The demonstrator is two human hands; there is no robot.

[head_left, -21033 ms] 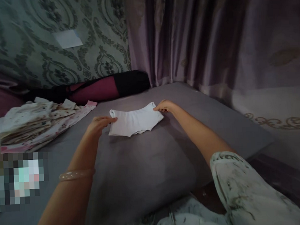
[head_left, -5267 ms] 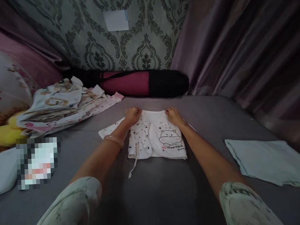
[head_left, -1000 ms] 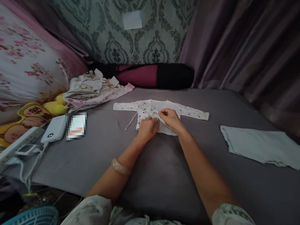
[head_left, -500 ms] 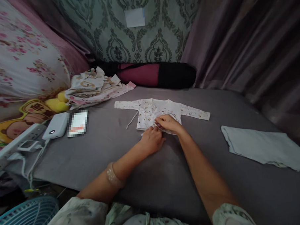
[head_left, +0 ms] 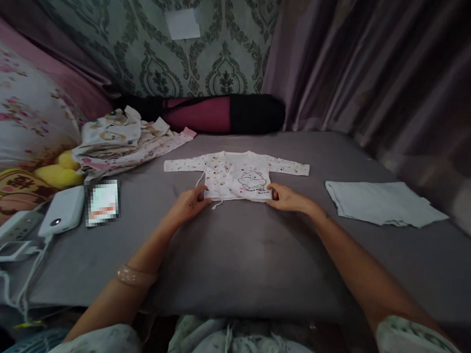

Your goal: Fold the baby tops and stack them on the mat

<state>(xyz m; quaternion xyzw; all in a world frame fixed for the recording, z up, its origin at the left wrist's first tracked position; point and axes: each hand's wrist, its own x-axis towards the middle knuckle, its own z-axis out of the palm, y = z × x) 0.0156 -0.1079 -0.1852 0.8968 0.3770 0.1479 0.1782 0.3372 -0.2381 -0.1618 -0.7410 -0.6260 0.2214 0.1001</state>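
A small white baby shirt point(head_left: 235, 176) with a scattered print and a cartoon figure lies flat, its sleeves spread to both sides. My left hand point(head_left: 188, 204) pinches the shirt's lower left corner, and a bangle circles that wrist. At the lower right corner my right hand point(head_left: 289, 197) grips the hem between thumb and fingers. One thin tie string hangs at the shirt's left side; another pokes out below the hem near my left hand.
Folded pale cloth point(head_left: 385, 204) lies to the right. On the left are a pile of clothes point(head_left: 117, 140), a white power bank point(head_left: 61, 210) with cables, a power strip point(head_left: 13, 230) and a blurred-out item point(head_left: 103, 203). A black-and-maroon bag point(head_left: 201, 115) lies along the wall.
My hands were together at the shirt's front; they have moved apart to its two bottom corners. The cartoon print is now uncovered. The camera view has shifted somewhat.
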